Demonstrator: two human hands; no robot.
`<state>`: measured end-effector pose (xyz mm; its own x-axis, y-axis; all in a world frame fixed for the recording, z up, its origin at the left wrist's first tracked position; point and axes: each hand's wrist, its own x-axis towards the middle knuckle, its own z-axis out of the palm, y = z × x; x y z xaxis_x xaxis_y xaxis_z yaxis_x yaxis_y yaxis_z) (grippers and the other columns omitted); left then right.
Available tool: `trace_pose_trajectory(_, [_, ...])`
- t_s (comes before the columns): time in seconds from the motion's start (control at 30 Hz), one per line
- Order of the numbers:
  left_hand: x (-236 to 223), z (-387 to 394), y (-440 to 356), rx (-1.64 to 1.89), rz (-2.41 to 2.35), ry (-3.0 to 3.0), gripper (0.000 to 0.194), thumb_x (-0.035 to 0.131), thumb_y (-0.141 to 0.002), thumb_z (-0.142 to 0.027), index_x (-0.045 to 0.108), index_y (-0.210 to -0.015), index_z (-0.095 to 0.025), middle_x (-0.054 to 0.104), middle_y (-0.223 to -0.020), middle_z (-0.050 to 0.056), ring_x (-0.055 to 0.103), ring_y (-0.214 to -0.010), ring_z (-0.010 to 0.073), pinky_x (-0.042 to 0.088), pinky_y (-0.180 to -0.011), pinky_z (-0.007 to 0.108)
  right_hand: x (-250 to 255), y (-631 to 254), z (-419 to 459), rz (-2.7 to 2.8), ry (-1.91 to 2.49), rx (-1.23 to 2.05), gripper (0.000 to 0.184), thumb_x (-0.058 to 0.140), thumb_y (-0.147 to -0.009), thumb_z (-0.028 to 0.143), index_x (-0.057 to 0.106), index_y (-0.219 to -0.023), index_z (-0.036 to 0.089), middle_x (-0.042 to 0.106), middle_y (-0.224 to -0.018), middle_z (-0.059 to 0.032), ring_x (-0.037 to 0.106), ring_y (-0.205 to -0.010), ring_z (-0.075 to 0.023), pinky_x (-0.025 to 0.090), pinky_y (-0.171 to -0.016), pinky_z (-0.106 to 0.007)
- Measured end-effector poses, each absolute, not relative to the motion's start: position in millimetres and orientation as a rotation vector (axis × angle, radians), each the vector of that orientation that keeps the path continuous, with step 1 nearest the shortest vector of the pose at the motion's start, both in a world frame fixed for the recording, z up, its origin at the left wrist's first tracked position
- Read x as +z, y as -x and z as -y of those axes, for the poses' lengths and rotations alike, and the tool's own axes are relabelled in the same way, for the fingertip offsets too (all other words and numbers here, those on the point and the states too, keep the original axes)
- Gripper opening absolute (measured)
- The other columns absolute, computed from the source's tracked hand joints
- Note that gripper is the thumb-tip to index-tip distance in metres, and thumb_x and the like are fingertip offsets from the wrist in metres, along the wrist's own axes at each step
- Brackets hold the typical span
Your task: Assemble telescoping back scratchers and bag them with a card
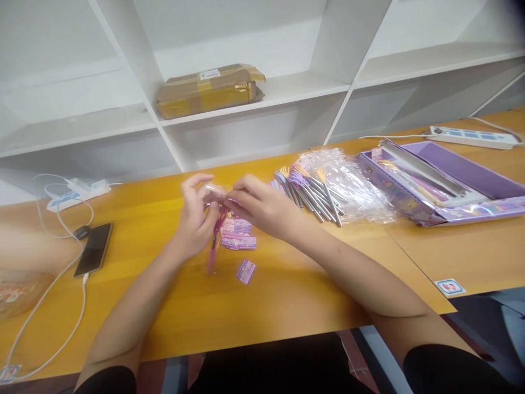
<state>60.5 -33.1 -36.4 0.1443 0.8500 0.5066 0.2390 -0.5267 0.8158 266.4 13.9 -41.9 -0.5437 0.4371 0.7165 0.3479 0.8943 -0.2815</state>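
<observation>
My left hand [197, 214] grips a clear plastic bag [213, 190] near its top, thumb and fingers closed around it. Inside the bag hangs a slim stick with a pink handle [212, 257]; its upper part is hidden behind my fingers. My right hand [262, 207] pinches the same bag at its upper edge, close to my left fingertips. Just below the hands lies a loose pile of pink and purple printed cards [240, 242]. One single purple card [246, 272] sits apart, nearer to me.
Right of my hands lie several metal back scratchers [314, 191] with orange and purple claw heads, beside a heap of clear bags [348, 186]. Farther right stands an open purple box [471, 164]. A phone [94, 249] with white cables lies left. A taped carton [209, 90] rests on the shelf.
</observation>
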Motion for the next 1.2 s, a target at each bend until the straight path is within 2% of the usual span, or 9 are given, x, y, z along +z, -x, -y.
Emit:
trace_pose_trajectory(0.1, [-37,33,-59,1.392,-1.04,-1.931,0.044,0.068,-0.102,-0.026,0.043,-0.138,-0.029,0.07,-0.102,0.002,0.074,-0.096,0.0204,0.058,-0.088,0.037,-37,-268,-9,2.232,0.642,0.21,0.029,0.049,-0.114,0.031,0.059,-0.088,0.021,0.06,-0.095,-0.0045,0.05,-0.078,-0.0142,0.04,-0.069,-0.03])
trace_pose_trajectory(0.23, [-40,30,-59,1.376,-0.963,-2.078,0.036,0.056,-0.109,-0.022,0.04,-0.141,-0.028,0.07,-0.103,0.002,0.073,-0.09,0.0165,0.059,-0.083,0.034,-28,-269,-2,2.248,0.768,0.328,0.028,0.051,-0.111,0.027,0.051,-0.084,0.022,0.061,-0.087,0.0004,0.046,-0.07,-0.0099,0.026,-0.059,-0.028])
trace_pose_trajectory(0.37, [-42,25,-61,1.419,-0.86,-2.265,0.039,0.055,-0.109,-0.018,0.039,-0.143,-0.027,0.067,-0.097,-0.001,0.072,-0.082,0.0141,0.06,-0.074,0.03,-24,-270,-1,2.293,0.826,0.241,0.03,0.048,-0.112,0.028,0.053,-0.083,0.021,0.062,-0.087,0.0009,0.045,-0.069,-0.0094,0.02,-0.057,-0.03])
trace_pose_trajectory(0.57, [-41,25,-60,1.42,-0.9,-2.277,0.035,0.057,-0.11,-0.022,0.042,-0.142,-0.027,0.066,-0.093,-0.002,0.072,-0.079,0.0128,0.059,-0.072,0.028,-28,-270,-4,2.32,0.762,-0.185,0.03,0.044,-0.114,0.03,0.066,-0.096,0.018,0.065,-0.099,-0.0051,0.05,-0.075,-0.0125,0.022,-0.056,-0.03])
trace_pose_trajectory(0.67, [-42,27,-58,1.421,-0.989,-2.258,0.031,0.06,-0.11,-0.025,0.046,-0.138,-0.026,0.069,-0.096,0.0,0.073,-0.079,0.0127,0.058,-0.069,0.026,-31,-270,-6,2.296,0.66,-0.272,0.033,0.044,-0.116,0.036,0.068,-0.105,0.016,0.067,-0.104,-0.0075,0.054,-0.078,-0.014,0.026,-0.056,-0.03])
trace_pose_trajectory(0.77, [-43,27,-56,1.415,-1.033,-2.245,0.03,0.06,-0.111,-0.026,0.047,-0.138,-0.025,0.071,-0.102,0.001,0.073,-0.079,0.0117,0.058,-0.07,0.025,-34,-270,-9,2.273,0.639,-0.308,0.035,0.04,-0.119,0.035,0.067,-0.105,0.016,0.068,-0.103,-0.0068,0.055,-0.078,-0.013,0.027,-0.056,-0.029])
trace_pose_trajectory(0.97, [-46,21,-55,1.375,-0.941,-2.286,0.035,0.059,-0.111,-0.024,0.043,-0.142,-0.026,0.071,-0.102,0.001,0.076,-0.086,0.0135,0.061,-0.077,0.028,-37,-270,-11,2.293,0.701,-0.308,0.034,0.041,-0.117,0.026,0.064,-0.093,0.02,0.063,-0.093,-0.0022,0.05,-0.072,-0.011,0.021,-0.053,-0.031])
trace_pose_trajectory(1.1, [-49,17,-57,1.401,-0.792,-2.31,0.038,0.059,-0.109,-0.018,0.038,-0.14,-0.029,0.067,-0.093,-0.004,0.071,-0.077,0.0117,0.059,-0.071,0.026,-33,-276,-15,2.255,0.754,-0.221,0.033,0.041,-0.115,0.025,0.066,-0.096,0.02,0.066,-0.097,-0.0036,0.053,-0.074,-0.0115,0.029,-0.056,-0.028])
trace_pose_trajectory(1.2, [-48,16,-59,1.431,-0.721,-2.367,0.043,0.058,-0.107,-0.012,0.038,-0.139,-0.033,0.069,-0.107,0.0,0.068,-0.079,0.0106,0.057,-0.069,0.024,-28,-282,-20,2.143,0.784,-0.192,0.029,0.041,-0.116,0.026,0.067,-0.104,0.019,0.07,-0.105,-0.0065,0.059,-0.077,-0.0124,0.037,-0.062,-0.027])
